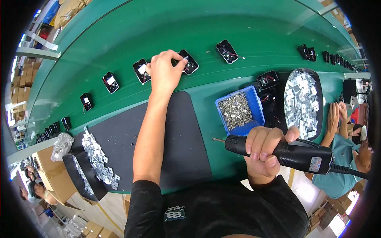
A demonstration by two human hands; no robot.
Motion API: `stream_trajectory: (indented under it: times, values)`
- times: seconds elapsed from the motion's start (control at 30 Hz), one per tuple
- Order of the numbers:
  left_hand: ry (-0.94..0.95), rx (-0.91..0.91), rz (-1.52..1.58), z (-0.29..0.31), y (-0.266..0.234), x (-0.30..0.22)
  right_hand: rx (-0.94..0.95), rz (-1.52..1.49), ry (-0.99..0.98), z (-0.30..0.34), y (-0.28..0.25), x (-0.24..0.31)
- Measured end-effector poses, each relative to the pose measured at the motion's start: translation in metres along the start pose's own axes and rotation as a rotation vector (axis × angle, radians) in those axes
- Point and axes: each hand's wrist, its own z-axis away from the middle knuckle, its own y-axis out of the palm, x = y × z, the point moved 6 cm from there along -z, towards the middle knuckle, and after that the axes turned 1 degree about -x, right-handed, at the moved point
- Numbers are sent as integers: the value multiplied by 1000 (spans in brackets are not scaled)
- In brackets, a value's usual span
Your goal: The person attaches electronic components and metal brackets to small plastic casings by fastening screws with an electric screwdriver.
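Observation:
My left hand (166, 70) reaches out over the green belt, its thumb and finger pinched on a small silvery piece (185, 58). That piece is over an open black plastic housing (192, 66), partly hidden by my fingers. Just left of the hand lies another open housing (141, 70) with a white patch inside. My right hand (265, 150) is wrapped round a black electric screwdriver (291, 155), held above the near bench. The screwdriver's bit points left, below a blue bin (260, 107) full of screws (235, 112).
A dark mat (180, 139) covers the near bench. Small metal plates (97, 156) are heaped on its left, and more fill a black tray (287, 85) on the right. Further housings (227, 51) line the belt (262, 39). A co-worker (341, 154) sits at the right.

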Motion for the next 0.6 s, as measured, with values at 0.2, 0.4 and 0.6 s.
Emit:
stream_trajectory:
  times: [0.2, 0.4, 0.6]
  values:
    - [-92, 74, 162, -6, 1, 9, 18, -1, 1, -3, -2, 1]
    - [106, -214, 465, 32, -75, -26, 40, -14, -69, -14, 1, 16]
    - [408, 203, 480, 141, -74, -63, 38, -58, -152, -13, 11, 12]
